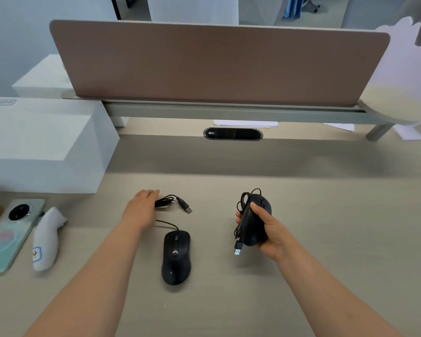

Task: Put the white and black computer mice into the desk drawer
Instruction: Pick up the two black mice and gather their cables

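A black wired mouse [176,257] lies on the beige desk [326,215] near the front middle. Its coiled cable [167,201] with a USB plug lies just beyond it, and my left hand [141,207] rests on that coil, fingers curled over it. My right hand [265,229] holds a second black mouse [254,222] lifted off the desk, its cable bundled against it and a USB plug dangling below. A white curved device [46,239] lies at the left. No drawer is in view.
A phone [7,234] lies face down at the far left next to the white device. A white box [41,147] stands at the back left. A brown divider panel [216,64] closes the desk's far side, with a black cable port [233,134] and papers [246,123] below it.
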The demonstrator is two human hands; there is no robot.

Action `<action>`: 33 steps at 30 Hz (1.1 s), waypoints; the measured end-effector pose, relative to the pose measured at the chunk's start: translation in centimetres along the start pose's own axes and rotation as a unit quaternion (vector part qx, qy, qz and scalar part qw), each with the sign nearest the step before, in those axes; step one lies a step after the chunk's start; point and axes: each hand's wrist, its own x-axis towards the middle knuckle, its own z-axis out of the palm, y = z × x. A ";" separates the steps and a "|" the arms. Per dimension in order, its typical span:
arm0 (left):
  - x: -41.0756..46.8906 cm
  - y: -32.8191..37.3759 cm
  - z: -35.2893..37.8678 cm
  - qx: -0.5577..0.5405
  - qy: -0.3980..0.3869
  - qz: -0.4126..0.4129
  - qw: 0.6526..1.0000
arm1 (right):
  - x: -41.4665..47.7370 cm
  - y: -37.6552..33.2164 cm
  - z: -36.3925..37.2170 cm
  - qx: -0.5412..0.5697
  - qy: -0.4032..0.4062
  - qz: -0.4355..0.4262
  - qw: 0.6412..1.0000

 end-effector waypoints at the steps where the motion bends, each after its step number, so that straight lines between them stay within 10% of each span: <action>1: 0.2 -0.2 0.2 0.010 0.001 0.005 1.000 | 0.1 0.1 -0.1 -0.002 0.002 0.000 1.000; 6: -0.3 -0.4 0.6 0.029 0.058 -0.016 0.998 | 0.2 0.2 -0.2 -0.020 0.009 -0.002 1.000; 15: -6.7 1.2 2.1 -0.249 0.035 -0.113 0.961 | 0.5 1.0 2.6 -0.048 -0.020 0.007 0.999; 23: -9.7 4.8 5.3 -0.120 -0.001 -0.155 0.981 | -0.1 2.8 3.1 -0.070 -0.041 0.032 0.996; 33: -9.5 7.5 5.6 -0.309 0.020 -0.239 0.920 | -1.8 2.8 -0.2 -0.057 -0.052 0.042 0.996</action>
